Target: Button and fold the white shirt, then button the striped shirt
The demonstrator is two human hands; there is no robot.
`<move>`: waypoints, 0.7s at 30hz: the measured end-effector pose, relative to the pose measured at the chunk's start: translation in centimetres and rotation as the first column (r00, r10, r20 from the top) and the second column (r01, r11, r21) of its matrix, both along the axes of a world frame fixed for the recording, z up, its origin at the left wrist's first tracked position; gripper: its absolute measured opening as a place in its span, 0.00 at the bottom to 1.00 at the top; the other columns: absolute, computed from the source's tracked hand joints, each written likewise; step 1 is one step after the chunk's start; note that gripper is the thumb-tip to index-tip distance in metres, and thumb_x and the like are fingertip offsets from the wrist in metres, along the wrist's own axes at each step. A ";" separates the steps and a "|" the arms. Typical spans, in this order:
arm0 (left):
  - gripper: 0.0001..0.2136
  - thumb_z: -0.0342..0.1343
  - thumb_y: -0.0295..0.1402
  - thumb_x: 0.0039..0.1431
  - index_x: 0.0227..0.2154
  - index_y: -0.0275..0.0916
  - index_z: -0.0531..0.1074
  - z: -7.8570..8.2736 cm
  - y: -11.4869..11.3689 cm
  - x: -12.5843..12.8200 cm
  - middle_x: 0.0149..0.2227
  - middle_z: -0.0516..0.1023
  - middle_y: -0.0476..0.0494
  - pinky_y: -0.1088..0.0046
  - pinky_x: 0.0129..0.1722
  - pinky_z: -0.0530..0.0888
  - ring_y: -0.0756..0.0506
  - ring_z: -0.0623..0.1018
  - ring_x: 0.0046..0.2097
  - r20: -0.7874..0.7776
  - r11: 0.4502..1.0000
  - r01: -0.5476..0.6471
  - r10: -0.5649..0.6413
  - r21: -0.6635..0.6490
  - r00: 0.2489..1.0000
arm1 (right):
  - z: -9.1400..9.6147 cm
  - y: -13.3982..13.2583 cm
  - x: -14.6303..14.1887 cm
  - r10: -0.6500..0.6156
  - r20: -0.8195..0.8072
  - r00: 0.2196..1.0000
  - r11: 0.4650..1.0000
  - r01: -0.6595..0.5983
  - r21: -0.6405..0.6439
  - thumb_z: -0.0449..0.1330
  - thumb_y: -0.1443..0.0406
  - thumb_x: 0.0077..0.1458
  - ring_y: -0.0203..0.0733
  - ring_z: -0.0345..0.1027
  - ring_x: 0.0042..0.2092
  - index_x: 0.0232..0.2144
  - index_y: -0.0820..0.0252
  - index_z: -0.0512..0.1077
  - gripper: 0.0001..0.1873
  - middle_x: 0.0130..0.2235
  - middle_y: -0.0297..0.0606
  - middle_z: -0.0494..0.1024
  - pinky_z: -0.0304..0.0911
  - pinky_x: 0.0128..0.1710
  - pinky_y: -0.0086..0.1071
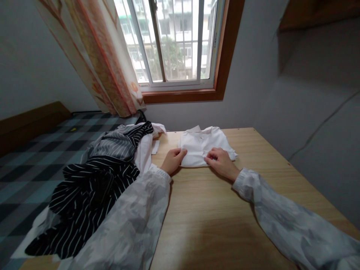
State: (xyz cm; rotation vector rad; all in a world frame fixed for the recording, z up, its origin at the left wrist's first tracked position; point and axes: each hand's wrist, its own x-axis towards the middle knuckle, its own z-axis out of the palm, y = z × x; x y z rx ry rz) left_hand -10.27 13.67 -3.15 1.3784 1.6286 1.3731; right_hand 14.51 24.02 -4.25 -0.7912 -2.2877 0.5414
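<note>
A folded white shirt (198, 144) lies on the wooden table, its collar at the far edge and buttons down the middle. My left hand (173, 160) grips the shirt's near left edge, thumb on top and the other fingers partly hidden. At the near right part of the cloth, my right hand (221, 161) has its fingers curled together, pinching the fabric close to the button line. Both sleeves I wear are pale and patterned, with elastic cuffs.
The wooden table (202, 210) reaches the wall under the window (180, 45). Left of my hands, black-and-white striped clothing (95, 187) is heaped with grey and white garments. A bed with a checked cover (28, 176) stands beyond it, and a curtain (104, 60) hangs above.
</note>
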 end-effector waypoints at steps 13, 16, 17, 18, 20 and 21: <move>0.23 0.69 0.56 0.55 0.26 0.41 0.72 -0.2 1.4 -0.2 0.22 0.66 0.54 0.75 0.24 0.57 0.51 0.64 0.24 0.117 0.956 -0.290 0.283 0.047 0.952 | 0.4 -0.6 -0.1 0.102 0.119 0.988 0.991 -0.111 0.071 0.63 0.67 0.64 0.42 0.65 0.35 0.20 0.56 0.66 0.20 0.28 0.35 0.74 0.56 0.43 0.39; 0.22 0.66 0.52 0.59 0.24 0.43 0.66 -0.6 1.4 -0.3 0.23 0.64 0.54 0.74 0.27 0.60 0.50 0.65 0.27 0.056 0.926 -0.361 0.356 0.108 0.933 | 0.1 -0.2 -0.1 0.128 0.112 0.985 0.991 -0.132 0.031 0.61 0.67 0.63 0.41 0.63 0.33 0.19 0.55 0.61 0.21 0.27 0.34 0.71 0.55 0.40 0.38; 0.22 0.64 0.51 0.60 0.23 0.43 0.64 -0.7 1.4 -0.3 0.23 0.64 0.54 0.74 0.28 0.61 0.49 0.65 0.28 0.040 0.921 -0.371 0.369 0.116 0.929 | 0.0 0.0 0.1 0.132 0.097 0.986 0.991 -0.133 0.000 0.60 0.66 0.64 0.41 0.63 0.32 0.20 0.54 0.60 0.21 0.27 0.34 0.70 0.54 0.38 0.38; 0.22 0.62 0.51 0.62 0.23 0.43 0.62 -0.7 1.4 -0.3 0.23 0.63 0.53 0.73 0.29 0.62 0.49 0.65 0.29 0.031 0.918 -0.379 0.378 0.115 0.925 | 0.0 0.5 0.2 0.125 0.071 0.990 0.992 -0.123 -0.032 0.59 0.64 0.65 0.41 0.63 0.32 0.21 0.54 0.61 0.21 0.27 0.34 0.70 0.54 0.37 0.38; 0.21 0.60 0.51 0.63 0.23 0.44 0.62 -0.7 1.5 -0.4 0.24 0.63 0.53 0.73 0.29 0.62 0.48 0.65 0.29 0.044 0.920 -0.383 0.380 0.083 0.924 | 0.2 2.1 0.8 0.050 -0.023 0.998 0.996 -0.051 -0.068 0.58 0.58 0.67 0.43 0.65 0.33 0.24 0.53 0.65 0.18 0.29 0.35 0.73 0.57 0.37 0.37; 0.21 0.60 0.51 0.63 0.23 0.44 0.62 -0.6 1.6 -0.6 0.24 0.64 0.53 0.72 0.29 0.63 0.48 0.66 0.29 0.078 0.923 -0.380 0.376 0.050 0.923 | 0.3 3.3 1.3 -0.023 -0.088 0.996 0.997 0.016 -0.073 0.59 0.55 0.68 0.44 0.66 0.35 0.27 0.53 0.68 0.17 0.32 0.36 0.75 0.59 0.39 0.37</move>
